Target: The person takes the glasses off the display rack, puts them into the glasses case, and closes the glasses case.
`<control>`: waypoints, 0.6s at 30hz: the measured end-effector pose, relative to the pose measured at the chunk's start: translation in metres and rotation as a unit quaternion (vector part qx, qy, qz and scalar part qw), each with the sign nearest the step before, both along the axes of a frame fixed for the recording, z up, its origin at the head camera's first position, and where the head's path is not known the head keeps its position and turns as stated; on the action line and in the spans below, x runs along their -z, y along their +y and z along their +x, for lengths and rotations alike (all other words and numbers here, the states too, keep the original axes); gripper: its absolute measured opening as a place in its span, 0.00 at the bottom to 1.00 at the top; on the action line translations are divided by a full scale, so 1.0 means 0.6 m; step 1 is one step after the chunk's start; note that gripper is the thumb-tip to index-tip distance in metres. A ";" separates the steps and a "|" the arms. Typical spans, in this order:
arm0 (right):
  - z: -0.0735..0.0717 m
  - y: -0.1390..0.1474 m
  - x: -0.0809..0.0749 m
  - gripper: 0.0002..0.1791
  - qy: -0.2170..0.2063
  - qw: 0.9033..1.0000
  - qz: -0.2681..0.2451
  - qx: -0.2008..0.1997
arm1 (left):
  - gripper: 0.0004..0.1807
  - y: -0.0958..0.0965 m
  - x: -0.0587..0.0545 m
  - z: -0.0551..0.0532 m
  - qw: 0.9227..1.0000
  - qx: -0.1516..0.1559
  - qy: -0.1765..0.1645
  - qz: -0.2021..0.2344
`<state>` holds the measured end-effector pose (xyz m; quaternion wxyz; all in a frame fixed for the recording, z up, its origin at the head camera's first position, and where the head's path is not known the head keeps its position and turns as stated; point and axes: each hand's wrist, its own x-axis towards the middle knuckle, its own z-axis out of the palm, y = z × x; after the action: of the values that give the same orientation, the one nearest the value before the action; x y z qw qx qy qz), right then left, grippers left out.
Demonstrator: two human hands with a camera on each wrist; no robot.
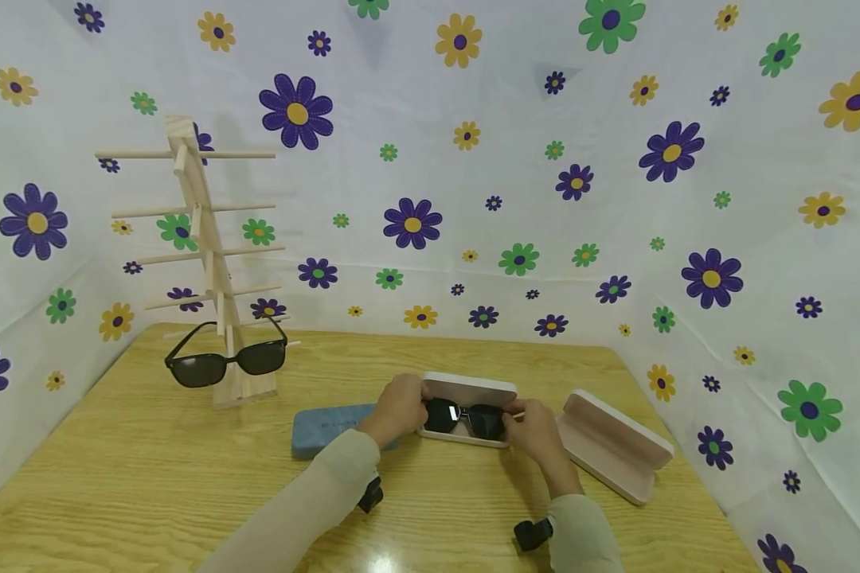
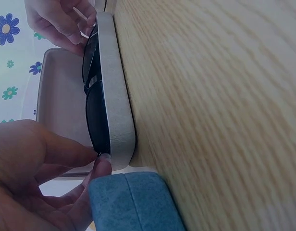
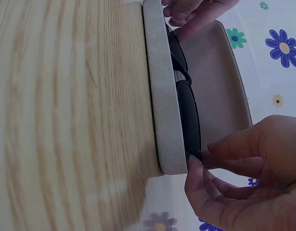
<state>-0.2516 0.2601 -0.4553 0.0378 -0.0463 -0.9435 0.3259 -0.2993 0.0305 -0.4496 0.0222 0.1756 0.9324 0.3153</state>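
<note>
Dark sunglasses (image 1: 466, 419) lie within an open pale glasses case (image 1: 473, 385), lenses toward me and lid tilted up behind them. My left hand (image 1: 400, 410) pinches the left end of the sunglasses between thumb and finger, which shows closely in the left wrist view at the lens edge (image 2: 97, 120). At the opposite end, my right hand (image 1: 533, 430) pinches the frame's right corner; the right wrist view has its thumb and fingertips at the lens (image 3: 189, 120), right by the case wall (image 3: 165, 96). The temples are hidden.
A blue glasses case (image 1: 318, 430) lies beside my left hand, partly covered by it. Right of my right hand is another open pale case (image 1: 609, 446). A wooden display rack (image 1: 208, 215) at the back left carries black sunglasses (image 1: 225, 362) on a low peg.
</note>
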 end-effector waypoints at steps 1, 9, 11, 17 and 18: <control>-0.001 0.000 0.000 0.12 0.000 1.000 0.000 0.000 | 0.16 -0.001 -0.002 0.001 1.000 0.002 0.007 -0.002; -0.002 0.005 0.001 0.13 -0.004 1.000 0.001 -0.006 | 0.16 -0.004 -0.001 -0.004 1.000 0.015 -0.016 0.004; -0.001 0.006 0.002 0.13 -0.007 1.000 -0.002 -0.007 | 0.16 -0.005 0.001 -0.006 1.000 0.021 -0.016 0.003; 0.001 0.009 -0.004 0.14 -0.010 1.000 -0.010 -0.011 | 0.17 -0.009 -0.003 -0.005 0.999 0.027 -0.016 0.007; 0.001 0.009 -0.005 0.14 -0.011 1.000 -0.010 -0.011 | 0.17 -0.009 -0.004 -0.004 0.999 0.026 -0.018 0.009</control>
<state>-0.2508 0.2655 -0.4523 0.0236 -0.0400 -0.9409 0.3356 -0.3017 0.0249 -0.4472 0.0460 0.1945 0.9241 0.3257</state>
